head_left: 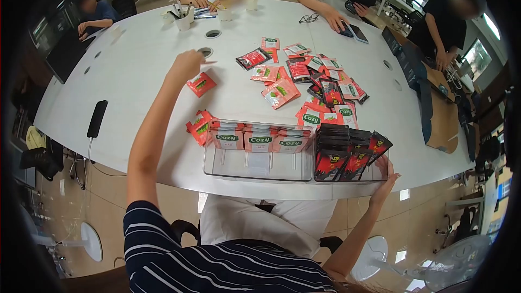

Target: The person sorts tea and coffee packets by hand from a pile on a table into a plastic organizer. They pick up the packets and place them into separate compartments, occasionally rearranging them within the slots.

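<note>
My left hand [189, 67] is over the table, just above a loose red packet [201, 84]; its fingers are mostly hidden and whether they hold anything is unclear. At the right end of a clear box [374, 173] of black-and-red packets [330, 164], my right hand [384, 180] grips the side wall. Left of it stands another clear box [230, 169], with a row of pink Cozy packets [259, 140] along its back. More red packets [201, 126] lie by its left corner. A mixed pile of Cozy and black-and-red packets [331, 92] spreads behind the boxes.
A black phone [97, 119] with a cable lies at left. Cups of pens [183, 22] stand at the back, near glasses [309, 18] and another phone [358, 33]. An opened cardboard box [438, 119] is at right. Several people are around the table's far side.
</note>
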`<state>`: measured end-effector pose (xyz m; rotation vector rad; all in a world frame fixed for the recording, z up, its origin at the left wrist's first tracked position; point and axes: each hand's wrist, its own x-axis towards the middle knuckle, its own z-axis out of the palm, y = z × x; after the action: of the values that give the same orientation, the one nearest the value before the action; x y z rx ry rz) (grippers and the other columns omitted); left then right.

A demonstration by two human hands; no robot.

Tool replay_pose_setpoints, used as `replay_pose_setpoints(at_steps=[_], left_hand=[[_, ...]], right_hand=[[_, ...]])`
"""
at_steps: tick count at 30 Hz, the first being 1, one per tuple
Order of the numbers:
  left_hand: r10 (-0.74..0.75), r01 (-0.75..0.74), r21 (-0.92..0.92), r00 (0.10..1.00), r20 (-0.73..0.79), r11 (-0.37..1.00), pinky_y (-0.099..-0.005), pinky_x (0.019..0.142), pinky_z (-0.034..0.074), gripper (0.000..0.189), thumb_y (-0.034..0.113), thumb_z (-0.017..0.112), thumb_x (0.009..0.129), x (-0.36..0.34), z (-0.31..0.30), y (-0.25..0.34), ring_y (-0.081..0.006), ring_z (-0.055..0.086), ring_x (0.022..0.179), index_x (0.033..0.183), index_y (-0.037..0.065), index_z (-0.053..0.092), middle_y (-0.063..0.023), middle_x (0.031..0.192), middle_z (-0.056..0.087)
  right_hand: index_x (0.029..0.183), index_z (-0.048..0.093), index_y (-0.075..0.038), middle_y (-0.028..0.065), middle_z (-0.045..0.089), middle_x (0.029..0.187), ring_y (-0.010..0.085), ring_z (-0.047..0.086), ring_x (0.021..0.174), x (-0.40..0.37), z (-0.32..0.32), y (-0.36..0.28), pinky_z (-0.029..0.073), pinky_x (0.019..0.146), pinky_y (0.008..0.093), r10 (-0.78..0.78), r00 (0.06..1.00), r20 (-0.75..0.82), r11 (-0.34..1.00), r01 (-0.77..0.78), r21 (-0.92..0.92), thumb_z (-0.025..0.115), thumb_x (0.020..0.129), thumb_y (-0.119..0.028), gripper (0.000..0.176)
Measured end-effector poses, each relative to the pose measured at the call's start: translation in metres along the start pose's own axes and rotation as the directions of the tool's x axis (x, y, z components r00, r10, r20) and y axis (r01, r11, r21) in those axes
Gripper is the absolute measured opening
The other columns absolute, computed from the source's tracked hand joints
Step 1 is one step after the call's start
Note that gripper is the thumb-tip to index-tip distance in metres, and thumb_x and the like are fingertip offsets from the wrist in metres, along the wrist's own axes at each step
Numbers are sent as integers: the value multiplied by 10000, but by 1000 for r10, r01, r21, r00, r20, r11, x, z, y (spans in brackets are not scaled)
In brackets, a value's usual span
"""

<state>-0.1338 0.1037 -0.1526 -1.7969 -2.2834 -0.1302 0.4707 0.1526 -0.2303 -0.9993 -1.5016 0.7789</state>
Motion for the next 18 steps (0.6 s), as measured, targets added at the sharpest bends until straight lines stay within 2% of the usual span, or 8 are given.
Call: replay_pose_setpoints(at_steps=[2,4,6,7,9,10,14,18], left_hand=[[36,-38,32,997,63,999,-447,638,503,169,84,549,775,-26,4,-4,-363,635,739,873,79,686,-170,797,659],[68,-68,-3,998,13,998,-485,635,479,154,144,521,822,-50,4,6,-379,607,682,893,85,644,-184,728,633],[30,-29,-19,999,34,999,-483,604,470,289,331,551,850,-63,4,19,-385,600,653,877,49,609,-186,697,624],[28,-32,-89,999,-40,996,-471,609,469,368,403,596,818,-67,9,23,-377,604,665,859,38,597,-183,680,616],[37,-37,2,998,-54,999,-458,616,466,464,482,636,786,-68,9,28,-360,605,692,877,30,586,-166,686,614],[0,0,-2,999,-40,1000,-447,587,465,424,446,658,783,-62,24,20,-344,607,660,854,39,566,-163,693,617],[66,-61,121,997,-45,991,-450,572,454,314,293,640,795,-47,54,4,-342,595,637,960,34,571,-161,680,611],[29,-21,134,998,-58,991,-457,584,461,408,140,613,772,-49,48,2,-343,587,625,1160,35,540,-167,678,601]], right_hand=[[1176,546,78,175,611,1101,268,577,1016,0,1,-2,397,951,389,3,1000,-19,1000,-3,-16,142,952,-586,809],[1171,554,78,170,613,1103,260,576,1017,-3,2,4,398,950,387,-19,1000,8,999,20,-42,146,958,-571,796],[1167,571,63,158,622,1099,248,579,1013,-4,1,2,397,953,387,-17,998,-55,998,14,-67,148,967,-552,773],[1173,578,44,156,632,1086,249,583,1010,-2,-1,1,396,955,389,-50,998,-33,994,47,-97,152,967,-552,761],[1164,593,29,148,648,1065,232,585,995,-3,0,-2,400,947,372,-55,997,-61,992,48,-113,180,963,-569,754],[1157,586,50,150,649,1064,232,593,975,-4,2,-8,389,955,381,-23,998,-60,994,16,-107,129,963,-571,795],[1144,568,95,177,650,1036,241,605,940,-2,4,-11,424,905,369,-63,997,-53,998,62,-31,141,980,-524,769],[1152,560,105,180,651,1033,240,606,938,-3,4,-16,424,902,370,-75,995,-61,997,73,-34,160,987,-500,744]])
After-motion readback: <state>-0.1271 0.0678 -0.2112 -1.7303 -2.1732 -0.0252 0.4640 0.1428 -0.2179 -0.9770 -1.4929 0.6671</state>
